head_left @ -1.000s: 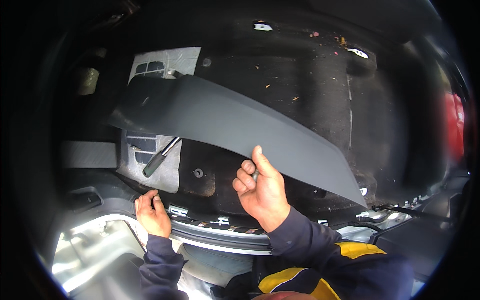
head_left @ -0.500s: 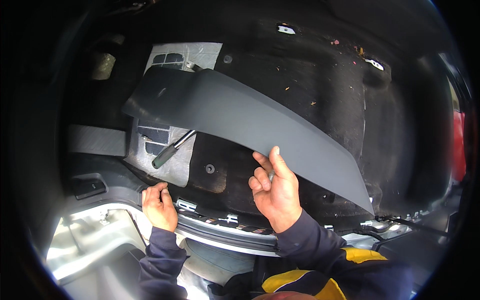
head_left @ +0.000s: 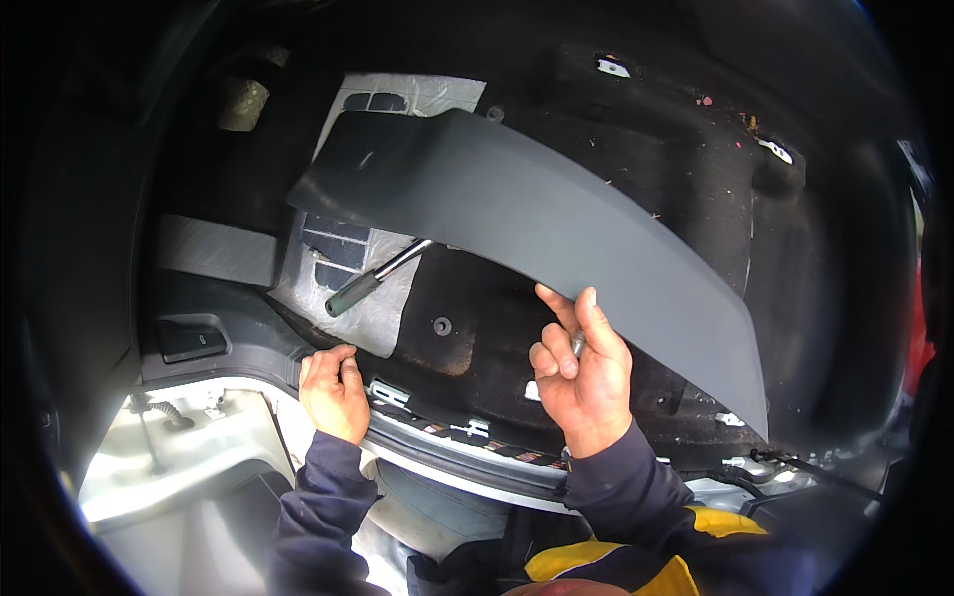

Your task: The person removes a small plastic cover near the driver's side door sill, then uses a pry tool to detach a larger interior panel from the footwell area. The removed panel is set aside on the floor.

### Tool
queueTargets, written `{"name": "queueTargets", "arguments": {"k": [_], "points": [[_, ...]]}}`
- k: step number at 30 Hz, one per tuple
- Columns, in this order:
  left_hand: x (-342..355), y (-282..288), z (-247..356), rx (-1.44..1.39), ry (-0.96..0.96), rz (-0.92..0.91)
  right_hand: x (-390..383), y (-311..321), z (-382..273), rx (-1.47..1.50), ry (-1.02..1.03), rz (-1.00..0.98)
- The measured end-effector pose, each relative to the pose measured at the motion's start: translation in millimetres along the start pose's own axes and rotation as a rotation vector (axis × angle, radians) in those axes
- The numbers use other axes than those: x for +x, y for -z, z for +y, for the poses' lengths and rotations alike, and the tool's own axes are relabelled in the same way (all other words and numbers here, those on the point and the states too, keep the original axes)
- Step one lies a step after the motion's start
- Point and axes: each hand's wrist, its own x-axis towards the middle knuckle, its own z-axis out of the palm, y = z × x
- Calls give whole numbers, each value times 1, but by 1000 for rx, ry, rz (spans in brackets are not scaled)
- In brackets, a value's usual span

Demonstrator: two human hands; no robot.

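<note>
A long, curved dark grey trim panel (head_left: 566, 219) slants across the car's boot, tapering toward the right. My right hand (head_left: 586, 382) pinches its near edge between thumb and forefinger. Against the palm, the curled fingers of that hand also keep a small shiny metal piece (head_left: 578, 344), mostly hidden. My left hand (head_left: 336, 397) has its fingers curled over the black sill trim (head_left: 263, 343) at the boot's near left. Beneath the panel's left part lies a tool with a green-and-black grip (head_left: 350, 296) and a chrome shaft; the panel covers its far end.
A silver-backed sheet (head_left: 393, 323) with dark pads lies under the tool on the black carpet (head_left: 477, 298). Metal brackets (head_left: 388, 394) line the near sill, and a white bracket (head_left: 775, 151) sits at the far right. Bits of debris are scattered on the carpet.
The whole view has shifted, so most things appear farther right. My right hand and the panel have moved slightly right. Both hands keep their hold.
</note>
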Motion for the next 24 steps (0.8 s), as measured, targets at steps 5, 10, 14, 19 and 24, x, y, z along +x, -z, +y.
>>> {"name": "queueTargets", "arguments": {"k": [5, 10, 14, 19, 24], "points": [[0, -1, 2, -8, -7, 2, 5, 6, -3, -16, 48, -58], [0, 0, 0, -50, -16, 16, 15, 14, -16, 81, 136, -97], [-1, -1, -2, -42, -15, 20, 16, 18, -31, 117, 236, -159], [0, 0, -2, -32, -18, 19, 14, 19, -37, 91, 310, -193], [-1, -1, -3, -26, -22, 21, 10, 19, -40, 117, 333, -217]]}}
